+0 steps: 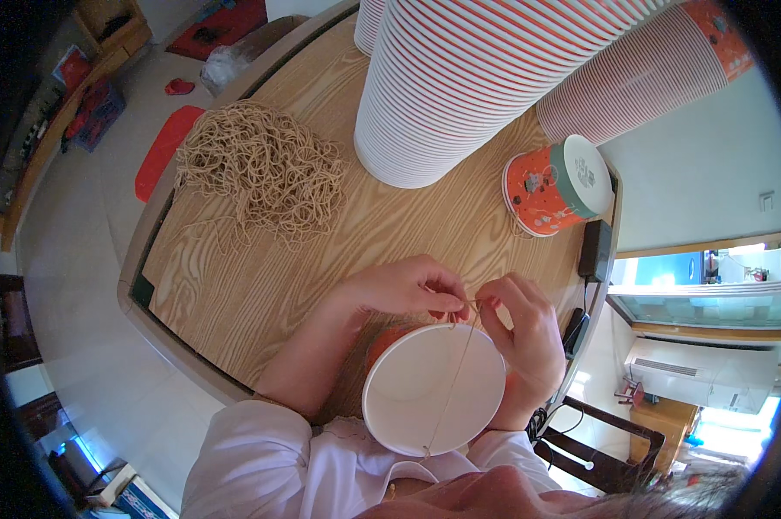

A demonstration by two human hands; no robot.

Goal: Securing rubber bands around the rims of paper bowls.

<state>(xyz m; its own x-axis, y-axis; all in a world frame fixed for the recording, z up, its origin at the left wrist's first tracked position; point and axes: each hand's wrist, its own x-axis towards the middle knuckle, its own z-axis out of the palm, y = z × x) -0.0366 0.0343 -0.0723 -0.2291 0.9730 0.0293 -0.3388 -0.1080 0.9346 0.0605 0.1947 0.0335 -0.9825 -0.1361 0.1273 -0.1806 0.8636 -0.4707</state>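
Head view: both hands at the near edge of the table (234,285), over an open paper bowl (433,402), white inside, orange outside. Left hand (399,290) pinched closed on a thin tan string (456,368) at the bowl's far rim; right hand (529,342) likewise pinched closed on the same string just beside it, fingers (494,303) almost meeting those of the left. String drawn taut across the bowl's mouth from far rim to near rim, so apparently anchored at the near side and being fastened at the far side; by judgement, this bowl about midway through stringing, knot or threading at the far rim not yet finished.

Left and farther back, a loose heap of tan strings (265,173) on the wood, well apart from the hands, plenty left to use. Far centre, a tall nested stack of bowls (459,78), white rims with orange stripes; beside it on the right, a second stack (641,78) lying tilted; a third just showing at the far edge. Whether these are strung or waiting, cannot tell.

Right of the stacks, a single lidded bowl (550,186) on its side, orange wall with small printed pictures, green-and-white round lid. Dark rectangular device (594,249) at the table's right edge.
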